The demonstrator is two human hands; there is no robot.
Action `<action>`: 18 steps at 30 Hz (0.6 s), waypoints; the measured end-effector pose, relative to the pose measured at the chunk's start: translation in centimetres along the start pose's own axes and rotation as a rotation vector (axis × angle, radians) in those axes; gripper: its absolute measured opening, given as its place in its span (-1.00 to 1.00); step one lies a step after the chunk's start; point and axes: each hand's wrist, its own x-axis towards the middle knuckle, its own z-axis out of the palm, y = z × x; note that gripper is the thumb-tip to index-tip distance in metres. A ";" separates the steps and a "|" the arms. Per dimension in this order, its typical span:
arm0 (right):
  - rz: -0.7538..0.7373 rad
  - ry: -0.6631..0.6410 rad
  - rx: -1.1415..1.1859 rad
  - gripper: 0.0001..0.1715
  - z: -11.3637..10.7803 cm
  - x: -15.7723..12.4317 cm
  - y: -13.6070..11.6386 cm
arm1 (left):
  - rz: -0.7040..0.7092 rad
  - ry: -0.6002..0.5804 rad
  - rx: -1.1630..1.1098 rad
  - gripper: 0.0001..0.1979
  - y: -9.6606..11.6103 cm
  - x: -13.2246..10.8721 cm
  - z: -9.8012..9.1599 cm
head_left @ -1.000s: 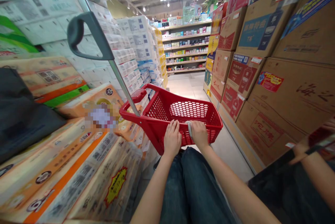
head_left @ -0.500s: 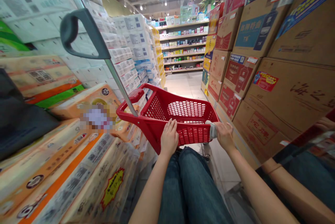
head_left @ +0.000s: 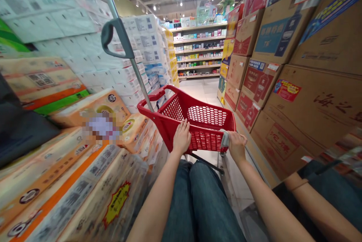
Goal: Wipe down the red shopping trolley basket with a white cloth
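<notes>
A red plastic shopping cart (head_left: 209,128) with perforated walls stands tilted in front of my knees. My left hand (head_left: 181,138) grips its near rim, with the fingers laid over the edge. At the cart's right end, my right hand (head_left: 236,144) is closed around a grey cloth (head_left: 225,138), which is pressed against the rim corner. Some of those fingers are hidden behind the hand. From the cart's left end a metal pole (head_left: 143,79) rises with a dark grey loop handle (head_left: 117,40) on it.
Wrapped tissue packs (head_left: 96,181) are piled close on my left, with white packs (head_left: 144,42) behind. Stacked cartons (head_left: 308,98) wall the right side, near a mirror-like surface (head_left: 333,181). Tiled floor (head_left: 199,87) leads to stocked shelves (head_left: 198,49).
The cart's left end and its pole with the handle have shifted right in view. My right hand and the cloth have moved slightly left along the rim corner.
</notes>
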 end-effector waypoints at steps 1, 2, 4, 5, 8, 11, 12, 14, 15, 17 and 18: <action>0.008 0.002 0.001 -0.66 0.2 0.1 -0.6 | -0.018 -0.002 0.004 -0.46 -0.4 0.7 0.3; 0.016 0.003 0.003 -0.66 0.4 0.3 -1.3 | -0.029 -0.003 0.005 -0.46 -0.9 1.3 0.5; 0.027 0.002 0.007 -0.66 0.9 0.5 -2.9 | -0.052 -0.009 0.006 -0.44 -1.8 2.6 1.0; 0.027 -0.001 0.009 -0.66 1.2 0.6 -3.7 | -0.063 -0.014 0.005 -0.44 -2.2 3.2 1.2; -0.004 -0.024 0.029 -0.65 1.9 0.7 -6.4 | -0.054 -0.043 -0.011 -0.47 -2.5 4.3 2.0; -0.033 -0.054 0.062 -0.64 2.6 0.6 -9.3 | 0.019 -0.080 -0.044 -0.53 -1.6 4.0 2.7; -0.043 -0.059 0.072 -0.64 2.9 0.5 -10.3 | 0.040 -0.083 -0.054 -0.54 -1.2 3.5 2.8; -0.069 -0.060 0.100 -0.64 3.5 0.2 -12.3 | 0.081 -0.086 -0.077 -0.57 -0.5 2.3 2.7; -0.084 -0.062 0.119 -0.64 3.7 0.0 -13.2 | 0.101 -0.085 -0.089 -0.58 -0.3 1.6 2.6; -0.123 -0.080 0.158 -0.65 4.0 -0.5 -14.7 | 0.123 -0.076 -0.107 -0.60 -0.3 0.0 1.9; -0.153 -0.097 0.175 -0.65 4.1 -0.7 -15.2 | 0.122 -0.067 -0.112 -0.59 -0.5 -0.8 1.4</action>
